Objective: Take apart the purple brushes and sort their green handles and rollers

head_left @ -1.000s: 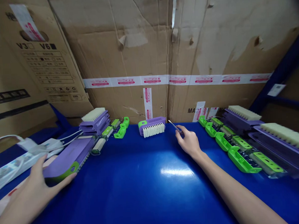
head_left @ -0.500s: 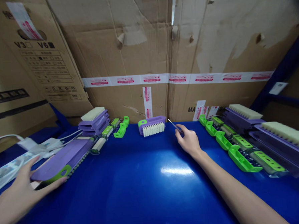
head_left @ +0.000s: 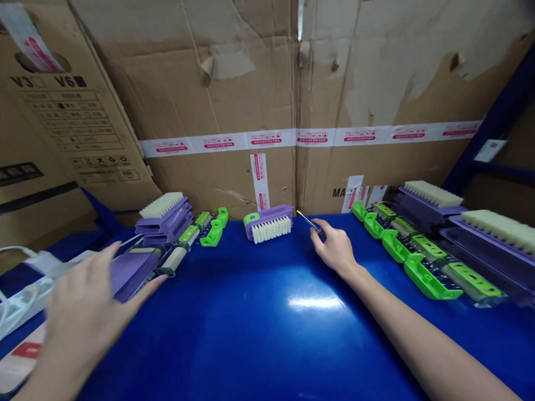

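Observation:
My left hand (head_left: 82, 309), blurred by motion, is at the left over the near part of a purple brush (head_left: 134, 270). Its thumb stands apart from the fingers, and the hand hides the brush's near end; contact is unclear. In my right hand (head_left: 335, 245) is a thin screwdriver (head_left: 311, 222), its metal shaft pointing up and left. Left of its tip, a purple and green brush (head_left: 271, 224) with pale bristles lies on its side at the table's back.
Purple brush parts (head_left: 165, 215) stack at the left beside green caps (head_left: 213, 233). On the right are green caps (head_left: 426, 279), clear-cased green-topped units (head_left: 473, 279) and purple bristled parts (head_left: 511, 229). A white power strip (head_left: 22, 309) and a phone (head_left: 11, 369) lie far left. Cardboard (head_left: 200, 114) stands behind.
My left hand has moved forward and right, from the near end of the left purple brush to over it. More of the phone shows. My right hand keeps the screwdriver; the view has shifted slightly.

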`<action>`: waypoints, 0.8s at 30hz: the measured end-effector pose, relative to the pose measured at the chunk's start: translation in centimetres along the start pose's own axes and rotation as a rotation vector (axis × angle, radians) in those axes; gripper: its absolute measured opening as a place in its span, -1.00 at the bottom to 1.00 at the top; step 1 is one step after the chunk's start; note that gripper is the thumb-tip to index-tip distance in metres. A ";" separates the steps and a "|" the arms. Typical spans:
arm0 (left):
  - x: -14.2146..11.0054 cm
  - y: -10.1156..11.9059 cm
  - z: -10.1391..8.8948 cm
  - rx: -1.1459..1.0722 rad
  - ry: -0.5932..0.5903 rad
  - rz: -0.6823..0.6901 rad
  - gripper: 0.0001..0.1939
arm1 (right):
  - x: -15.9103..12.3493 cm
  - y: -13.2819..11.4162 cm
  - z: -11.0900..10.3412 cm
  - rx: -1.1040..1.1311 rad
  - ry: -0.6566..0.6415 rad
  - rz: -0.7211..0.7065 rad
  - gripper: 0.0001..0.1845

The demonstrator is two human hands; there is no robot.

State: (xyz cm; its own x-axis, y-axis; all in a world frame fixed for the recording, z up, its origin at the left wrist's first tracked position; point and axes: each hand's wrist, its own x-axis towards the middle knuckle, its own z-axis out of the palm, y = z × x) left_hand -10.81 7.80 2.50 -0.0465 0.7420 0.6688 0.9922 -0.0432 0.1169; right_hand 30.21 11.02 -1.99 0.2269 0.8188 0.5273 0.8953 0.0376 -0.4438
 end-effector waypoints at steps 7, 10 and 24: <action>2.6 12.6 5.3 -0.164 -0.125 0.409 -0.38 | 0.2 0.3 -0.2 -0.141 -0.095 0.136 -0.56; 3.7 15.8 8.5 -0.219 -0.175 0.406 -0.39 | 0.4 0.5 -0.3 -0.195 -0.146 0.191 -0.55; 3.7 16.9 12.3 -0.559 -0.235 0.426 -0.31 | 0.5 0.2 -0.8 -0.259 -0.243 0.252 -0.54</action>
State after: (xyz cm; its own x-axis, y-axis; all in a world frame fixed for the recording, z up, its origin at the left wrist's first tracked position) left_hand 7.22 18.09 -2.09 0.4173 0.7062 0.5720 0.7093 -0.6466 0.2807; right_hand 30.82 11.03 -1.28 0.3817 0.8961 0.2265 0.8972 -0.3003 -0.3238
